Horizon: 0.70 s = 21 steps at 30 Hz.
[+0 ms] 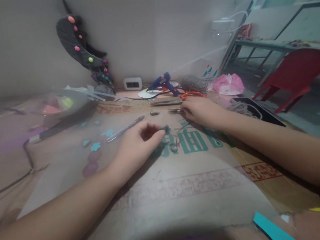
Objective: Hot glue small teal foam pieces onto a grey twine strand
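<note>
Head view: two bare hands at work on a cardboard sheet among craft scraps.

A clear bowl [62,105] at the far left holds bright pink and yellow bits, too blurred to tell apart. The left hand [138,144] has its fingers [158,136] pinched shut on a small grey piece [166,128], which trails a thin grey cord [178,137] across the teal print at the middle of the flat brown cardboard [188,180] that covers the counter. The right hand [200,111] lies knuckles up just beyond it, fingers curled at a slim metal tool [175,110]; whether they grip it cannot be told. Orange-handled scissors [192,95], a blue glue gun [163,83] and a fuzzy spool of grey twine [193,84] lie behind. Teal flower cut-outs [95,146] and a pen [126,128] lie to the left.
</note>
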Tool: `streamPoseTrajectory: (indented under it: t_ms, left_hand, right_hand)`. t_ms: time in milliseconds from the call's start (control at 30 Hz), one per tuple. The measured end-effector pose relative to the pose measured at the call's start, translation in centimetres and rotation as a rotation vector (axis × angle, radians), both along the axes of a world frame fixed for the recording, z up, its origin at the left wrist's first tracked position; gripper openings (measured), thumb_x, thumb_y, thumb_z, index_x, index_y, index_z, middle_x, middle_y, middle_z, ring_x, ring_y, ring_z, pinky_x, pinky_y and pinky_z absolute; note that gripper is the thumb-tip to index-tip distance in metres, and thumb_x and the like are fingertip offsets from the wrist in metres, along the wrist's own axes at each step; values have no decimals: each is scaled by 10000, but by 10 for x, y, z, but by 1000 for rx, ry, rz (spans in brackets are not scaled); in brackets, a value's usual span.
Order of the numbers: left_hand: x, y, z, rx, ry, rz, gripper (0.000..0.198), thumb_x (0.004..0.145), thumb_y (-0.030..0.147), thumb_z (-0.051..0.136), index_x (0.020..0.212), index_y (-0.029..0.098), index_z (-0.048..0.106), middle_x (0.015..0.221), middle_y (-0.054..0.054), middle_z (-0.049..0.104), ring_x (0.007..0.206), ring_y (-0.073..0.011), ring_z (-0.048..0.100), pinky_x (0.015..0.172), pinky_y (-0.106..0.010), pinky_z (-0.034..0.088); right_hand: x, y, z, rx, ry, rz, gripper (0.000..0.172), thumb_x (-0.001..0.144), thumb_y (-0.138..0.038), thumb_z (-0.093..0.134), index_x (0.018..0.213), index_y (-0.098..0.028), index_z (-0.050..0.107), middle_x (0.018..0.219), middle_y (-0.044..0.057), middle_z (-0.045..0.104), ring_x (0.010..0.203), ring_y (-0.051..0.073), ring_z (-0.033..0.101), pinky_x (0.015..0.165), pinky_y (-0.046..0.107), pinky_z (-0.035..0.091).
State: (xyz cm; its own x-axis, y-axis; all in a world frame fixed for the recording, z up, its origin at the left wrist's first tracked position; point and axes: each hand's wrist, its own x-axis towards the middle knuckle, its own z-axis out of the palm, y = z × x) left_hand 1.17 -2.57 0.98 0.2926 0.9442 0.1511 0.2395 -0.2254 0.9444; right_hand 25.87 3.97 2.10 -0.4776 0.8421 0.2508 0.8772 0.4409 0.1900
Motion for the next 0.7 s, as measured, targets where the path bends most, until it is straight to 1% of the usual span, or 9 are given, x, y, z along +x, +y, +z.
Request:
streamPoseTrajectory:
  t_ms: [100,200,267,333,400,433,533,600,700]
  left_hand:
    - [0,1,-1,9,-14,-16,154,823,324,655,877,180,637,903,-27,683,814,-162,624,758,-301,478]
    - [-1,2,-3,17,-35,-27,150,830,318,652,894,184,633,916,-32,679,830,-167,623,770,-312,480]
    - [0,3,-5,23,-61,-40,146,840,314,645,900,183,625,925,-37,674,841,-167,619,775,-314,479]
    - [0,4,-6,28,-101,-60,135,855,304,632,907,181,613,935,-40,668,853,-164,615,779,-312,478]
    - [0,4,-9,32,-137,-80,116,862,285,623,909,180,603,945,-42,664,860,-159,614,781,-309,477]
    - [1,5,-9,29,-147,-87,108,862,274,621,910,179,600,952,-44,664,862,-158,614,781,-309,477]
    - [0,5,-11,13,-126,-81,109,854,265,629,915,176,608,966,-50,667,859,-161,618,780,-319,480]
    - [0,5,-10,13,-87,-71,121,848,268,637,926,177,621,963,-49,671,858,-165,620,785,-326,480]
    - [-1,5,-8,29,-57,-65,115,839,257,638,923,178,630,941,-38,670,851,-162,619,786,-322,479]
  right_hand:
    - [0,2,-2,36,90,-7,239,865,-104,494,980,-94,703,937,148,708,899,256,628,796,327,441]
    - [-3,-5,5,90,322,-25,277,899,-138,457,1066,-123,677,930,126,711,846,247,627,739,330,449]
    - [-8,-14,10,138,470,40,309,949,-193,418,1152,-148,647,988,120,706,881,247,626,761,347,460]
    - [-15,-23,10,153,549,182,338,994,-266,380,1207,-180,628,1048,115,687,953,252,612,829,383,464]
    - [-21,-30,6,136,562,309,376,1014,-330,356,1241,-203,626,1031,112,647,964,252,590,853,410,464]
    - [-23,-32,2,120,560,346,392,1016,-347,353,1260,-205,625,998,108,619,939,246,580,841,413,468]
    - [-23,-33,-7,85,562,373,388,1010,-338,388,1287,-202,624,937,84,544,874,219,553,795,393,476]
    - [-21,-33,-10,81,586,383,362,1004,-309,417,1277,-208,633,947,77,539,882,212,548,799,386,472]
    - [-17,-34,-11,91,617,405,320,992,-280,455,1235,-230,658,960,72,560,905,211,554,811,382,466]
